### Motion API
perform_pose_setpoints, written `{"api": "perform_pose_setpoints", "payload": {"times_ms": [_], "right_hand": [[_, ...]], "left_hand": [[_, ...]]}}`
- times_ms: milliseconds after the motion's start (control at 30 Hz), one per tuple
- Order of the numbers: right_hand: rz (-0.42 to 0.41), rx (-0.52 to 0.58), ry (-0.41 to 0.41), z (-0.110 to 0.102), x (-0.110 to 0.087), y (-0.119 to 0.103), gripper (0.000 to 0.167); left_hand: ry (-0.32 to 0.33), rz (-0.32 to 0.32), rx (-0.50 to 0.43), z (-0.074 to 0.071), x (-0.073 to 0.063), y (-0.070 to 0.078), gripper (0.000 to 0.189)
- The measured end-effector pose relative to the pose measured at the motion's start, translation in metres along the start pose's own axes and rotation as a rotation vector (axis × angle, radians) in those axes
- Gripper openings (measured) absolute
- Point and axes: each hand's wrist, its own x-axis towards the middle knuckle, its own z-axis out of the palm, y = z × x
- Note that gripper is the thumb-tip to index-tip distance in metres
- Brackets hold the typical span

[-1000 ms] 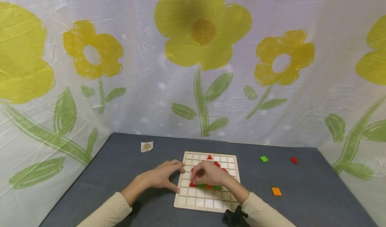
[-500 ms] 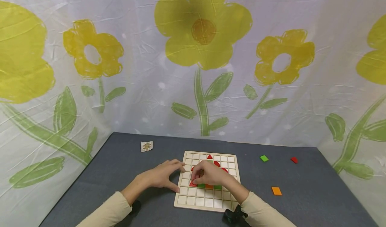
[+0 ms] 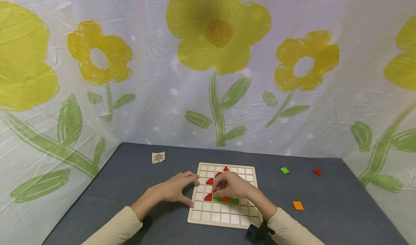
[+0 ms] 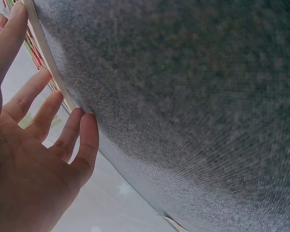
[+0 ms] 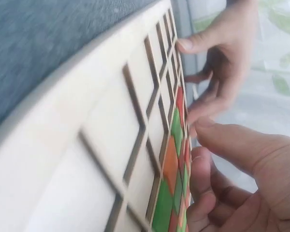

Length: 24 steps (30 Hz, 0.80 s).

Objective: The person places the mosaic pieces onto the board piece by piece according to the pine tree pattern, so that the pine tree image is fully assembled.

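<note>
A wooden grid board (image 3: 225, 220) lies on the table. My left hand (image 3: 173, 189) rests against its left edge, fingers spread; the left wrist view shows fingertips along the rim. My right hand (image 3: 232, 186) hovers over the middle of the board, fingers curled, thumb and forefinger slightly apart with nothing visible between them in the right wrist view. Just left of its fingertips a red rounded tile (image 3: 208, 197) sits in a cell, beside a green tile (image 3: 216, 199) and an orange tile (image 5: 171, 159). Farther up are a red rounded tile (image 3: 209, 181) and a red triangle (image 3: 225, 168). The right hand hides several cells.
Loose on the table to the right lie a green tile (image 3: 284, 170), a red tile (image 3: 317, 172) and an orange tile (image 3: 298, 205). A small patterned card (image 3: 158, 157) lies at the back left. A flower-printed curtain (image 3: 156, 104) stands behind the table.
My right hand has moved right, away from the red rounded tile in the lower left cell, which now shows fully. The left hand has stayed in place.
</note>
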Motion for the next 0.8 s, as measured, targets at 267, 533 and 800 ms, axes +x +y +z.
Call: {"api": "perform_pose_setpoints", "payload": {"times_ms": [267,533,800], "right_hand": [[0.016,0.018,0.056,-0.02,-0.025,0.015,0.003],[0.025,0.007,0.106,-0.045,-0.055,0.028,0.006],[0.113,0.042,0.165,-0.066,-0.096,0.041,0.01]], "left_hand": [[0.003,-0.002,-0.004,0.001,0.0,-0.001,0.065],[0.006,0.005,-0.004,-0.001,-0.001,-0.001,0.066],[-0.001,0.007,-0.005,0.001,-0.001,-0.002,0.066]]}}
